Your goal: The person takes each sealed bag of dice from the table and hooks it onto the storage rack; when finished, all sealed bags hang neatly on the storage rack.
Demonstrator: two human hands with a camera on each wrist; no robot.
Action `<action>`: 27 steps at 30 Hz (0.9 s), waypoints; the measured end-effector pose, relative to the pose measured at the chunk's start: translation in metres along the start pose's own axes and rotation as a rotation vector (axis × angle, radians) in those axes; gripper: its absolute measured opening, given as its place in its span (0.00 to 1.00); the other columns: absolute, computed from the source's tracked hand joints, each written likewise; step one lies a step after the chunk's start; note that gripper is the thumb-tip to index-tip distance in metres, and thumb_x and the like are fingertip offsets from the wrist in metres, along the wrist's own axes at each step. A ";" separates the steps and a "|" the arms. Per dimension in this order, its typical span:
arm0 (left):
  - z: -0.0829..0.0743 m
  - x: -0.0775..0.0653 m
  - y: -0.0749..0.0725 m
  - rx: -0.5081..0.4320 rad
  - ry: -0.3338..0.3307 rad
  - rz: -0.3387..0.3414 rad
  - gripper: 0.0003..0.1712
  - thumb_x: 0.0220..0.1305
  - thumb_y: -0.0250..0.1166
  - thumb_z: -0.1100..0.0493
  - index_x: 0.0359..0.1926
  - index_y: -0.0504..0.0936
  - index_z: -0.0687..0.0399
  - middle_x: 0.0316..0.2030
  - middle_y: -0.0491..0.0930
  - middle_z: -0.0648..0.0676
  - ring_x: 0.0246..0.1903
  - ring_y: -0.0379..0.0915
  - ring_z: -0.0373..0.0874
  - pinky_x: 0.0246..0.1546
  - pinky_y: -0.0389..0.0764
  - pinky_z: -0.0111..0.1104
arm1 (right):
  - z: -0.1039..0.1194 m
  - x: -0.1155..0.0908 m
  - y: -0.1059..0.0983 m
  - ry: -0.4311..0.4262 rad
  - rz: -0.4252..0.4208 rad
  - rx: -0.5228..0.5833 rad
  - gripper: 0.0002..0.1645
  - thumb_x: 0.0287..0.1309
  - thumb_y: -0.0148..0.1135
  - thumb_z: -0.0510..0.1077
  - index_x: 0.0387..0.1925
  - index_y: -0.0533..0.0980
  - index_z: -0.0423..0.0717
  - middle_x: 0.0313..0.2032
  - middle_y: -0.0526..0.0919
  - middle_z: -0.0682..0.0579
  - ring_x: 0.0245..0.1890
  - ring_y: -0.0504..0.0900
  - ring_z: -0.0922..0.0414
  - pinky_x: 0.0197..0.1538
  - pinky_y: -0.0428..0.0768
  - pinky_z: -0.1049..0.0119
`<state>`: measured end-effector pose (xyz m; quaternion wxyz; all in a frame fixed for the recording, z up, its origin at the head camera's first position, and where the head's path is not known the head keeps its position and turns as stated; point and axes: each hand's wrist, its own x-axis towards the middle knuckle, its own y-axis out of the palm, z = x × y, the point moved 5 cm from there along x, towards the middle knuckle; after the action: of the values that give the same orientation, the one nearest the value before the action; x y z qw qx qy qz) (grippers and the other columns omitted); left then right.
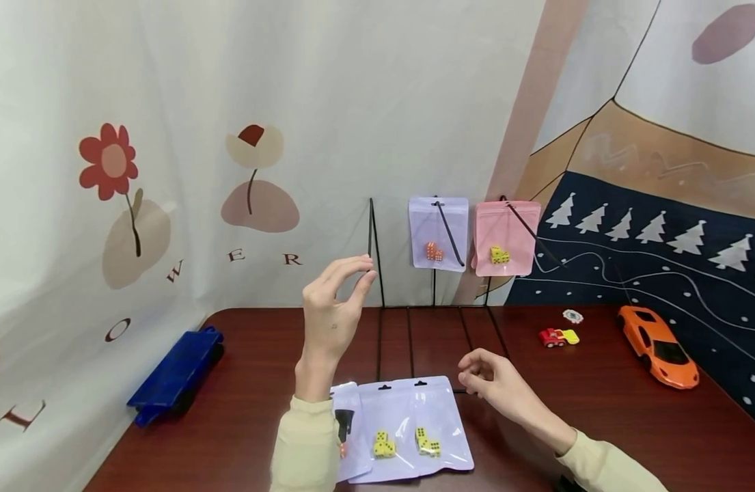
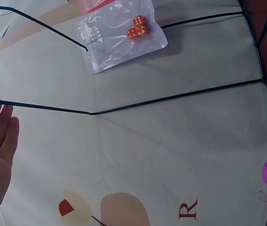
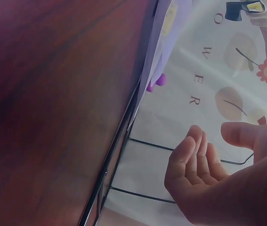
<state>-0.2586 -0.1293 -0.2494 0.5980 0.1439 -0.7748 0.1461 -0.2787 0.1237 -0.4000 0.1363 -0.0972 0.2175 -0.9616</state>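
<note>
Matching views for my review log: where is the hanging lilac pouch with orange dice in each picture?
Head: the hanging lilac pouch is right of centre, beside the pink pouch.
Left wrist: the lilac pouch is at the top, slightly left of centre.
Right wrist: not in it.
Shared landmark: the printed letter R, in all three.

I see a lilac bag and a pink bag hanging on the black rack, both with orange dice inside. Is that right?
Not quite: the pink bag has yellow dice inside, as the head view shows. The lilac bag does contain orange dice, and both hang on the black rack.
</note>
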 end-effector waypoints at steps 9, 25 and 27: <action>0.002 -0.002 0.002 -0.016 -0.001 -0.024 0.07 0.54 0.69 0.72 0.36 0.85 0.62 0.38 0.84 0.55 0.41 0.81 0.47 0.45 0.80 0.35 | -0.003 -0.002 0.003 -0.007 0.110 -0.036 0.13 0.60 0.62 0.39 0.44 0.73 0.35 0.30 0.79 0.46 0.26 0.77 0.49 0.26 0.78 0.65; 0.001 0.000 -0.006 -0.004 0.064 0.041 0.12 0.50 0.70 0.76 0.36 0.84 0.63 0.38 0.84 0.57 0.41 0.81 0.49 0.45 0.80 0.33 | -0.016 -0.014 0.006 0.003 0.237 -0.020 0.13 0.60 0.61 0.38 0.43 0.71 0.35 0.27 0.76 0.48 0.25 0.76 0.52 0.21 0.77 0.63; 0.002 0.001 -0.005 -0.009 0.071 0.042 0.12 0.49 0.70 0.76 0.36 0.84 0.63 0.37 0.84 0.57 0.41 0.81 0.49 0.45 0.80 0.33 | -0.016 -0.015 0.006 0.003 0.254 -0.023 0.13 0.60 0.60 0.38 0.44 0.71 0.36 0.26 0.75 0.49 0.24 0.75 0.52 0.21 0.76 0.64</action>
<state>-0.2583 -0.1348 -0.2486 0.6224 0.1197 -0.7567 0.1602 -0.2674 0.1297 -0.4186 0.2555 -0.0688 0.2394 -0.9342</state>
